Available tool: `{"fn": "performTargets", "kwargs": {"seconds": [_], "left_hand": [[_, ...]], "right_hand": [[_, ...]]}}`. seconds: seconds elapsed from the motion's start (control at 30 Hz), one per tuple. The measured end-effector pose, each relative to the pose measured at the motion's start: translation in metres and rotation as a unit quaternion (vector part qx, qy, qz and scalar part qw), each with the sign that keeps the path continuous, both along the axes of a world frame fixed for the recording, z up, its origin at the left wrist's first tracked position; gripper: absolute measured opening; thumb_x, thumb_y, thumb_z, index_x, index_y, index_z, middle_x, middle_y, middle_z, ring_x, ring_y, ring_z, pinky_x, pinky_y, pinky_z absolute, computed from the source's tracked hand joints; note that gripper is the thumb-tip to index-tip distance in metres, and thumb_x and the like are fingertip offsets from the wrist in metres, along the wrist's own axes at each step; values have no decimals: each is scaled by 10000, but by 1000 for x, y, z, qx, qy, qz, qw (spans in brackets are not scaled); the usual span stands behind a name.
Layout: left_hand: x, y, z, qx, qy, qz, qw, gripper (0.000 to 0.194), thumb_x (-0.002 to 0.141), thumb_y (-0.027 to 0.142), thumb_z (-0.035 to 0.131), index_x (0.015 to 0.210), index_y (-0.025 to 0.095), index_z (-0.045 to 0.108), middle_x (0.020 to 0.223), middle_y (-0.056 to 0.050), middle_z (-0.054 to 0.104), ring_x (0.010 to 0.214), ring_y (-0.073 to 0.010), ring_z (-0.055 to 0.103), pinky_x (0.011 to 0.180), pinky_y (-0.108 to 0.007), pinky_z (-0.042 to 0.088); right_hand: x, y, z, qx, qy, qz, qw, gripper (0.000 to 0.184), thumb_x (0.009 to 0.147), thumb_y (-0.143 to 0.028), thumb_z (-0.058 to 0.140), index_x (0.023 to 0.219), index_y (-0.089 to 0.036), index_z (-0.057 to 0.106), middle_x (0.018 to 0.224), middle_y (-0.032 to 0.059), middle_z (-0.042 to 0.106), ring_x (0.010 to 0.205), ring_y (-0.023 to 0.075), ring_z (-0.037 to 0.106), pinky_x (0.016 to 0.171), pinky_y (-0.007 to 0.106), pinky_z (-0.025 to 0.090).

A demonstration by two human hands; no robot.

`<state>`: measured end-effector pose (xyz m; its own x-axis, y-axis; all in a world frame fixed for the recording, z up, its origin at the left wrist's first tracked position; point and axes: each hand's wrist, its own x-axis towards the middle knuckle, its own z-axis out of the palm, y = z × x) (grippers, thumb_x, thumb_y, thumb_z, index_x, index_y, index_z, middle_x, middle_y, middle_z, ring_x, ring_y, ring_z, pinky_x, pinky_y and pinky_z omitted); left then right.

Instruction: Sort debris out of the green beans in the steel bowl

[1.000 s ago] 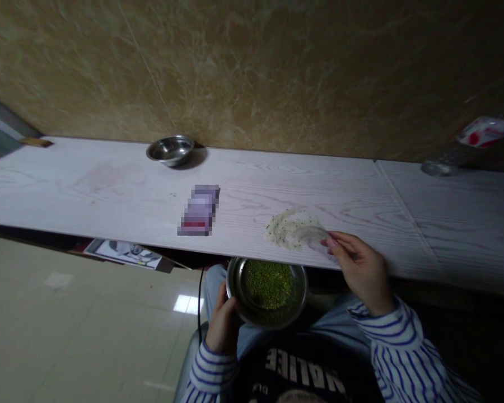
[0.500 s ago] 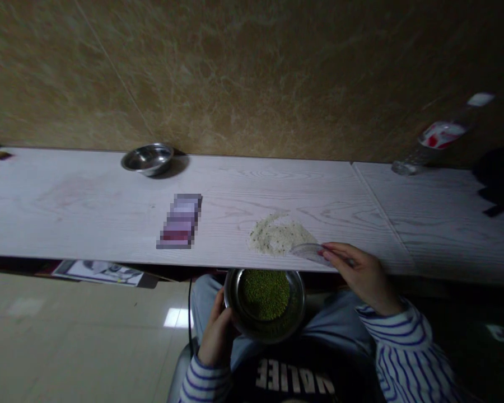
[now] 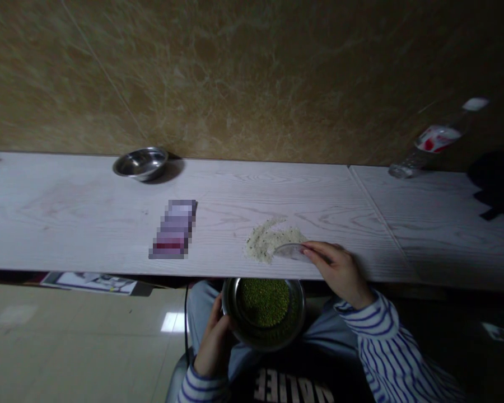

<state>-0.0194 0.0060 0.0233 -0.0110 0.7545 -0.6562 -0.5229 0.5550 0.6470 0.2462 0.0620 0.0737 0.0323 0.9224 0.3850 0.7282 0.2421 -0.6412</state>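
Note:
My left hand [image 3: 214,341] grips the left rim of a steel bowl [image 3: 296,330], held over my lap just below the table edge. Green mung beans [image 3: 264,302] cover its bottom. On the table above the bowl lies a loose heap of white, rice-like grains [image 3: 260,240] with darker green bits mixed in. My right hand [image 3: 338,268] pinches a thin, clear, curved plastic piece [image 3: 289,251], perhaps a lid. Its rounded edge rests at the heap's near right side. The far end of that piece is hidden by my fingers.
A second steel bowl [image 3: 140,165] stands by the wall on the left. A phone with a blurred screen [image 3: 174,229] lies left of the grains. A clear bottle [image 3: 437,139] and a black object [image 3: 495,182] are at the right. The table's front edge [image 3: 210,275] runs above my lap.
My right hand has moved left with the clear plastic piece, further along the near side of the heap. My left hand still holds the bowl. The whole view has shifted slightly.

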Motion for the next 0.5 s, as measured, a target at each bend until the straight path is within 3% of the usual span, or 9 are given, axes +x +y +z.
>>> {"fn": "performTargets", "kwargs": {"seconds": [0.3,0.5], "left_hand": [[7,2,0,-8,-22,-8,1000,822,557,165,710,1339,172,457,713,15,635,581,-149,531,488,-242,379],[11,1,1,3,-35,-13,999,826,589,176,711,1368,171,440,842,-39,701,652,-183,595,519,-260,414]], "right_hand": [[8,11,3,-13,19,-37,999,210,889,-336,600,982,-246,765,965,55,785,893,232,734,821,370,583],[15,12,6,-24,137,-105,985,290,835,-410,643,993,-186,737,954,103,781,868,250,746,793,383,603]]}}
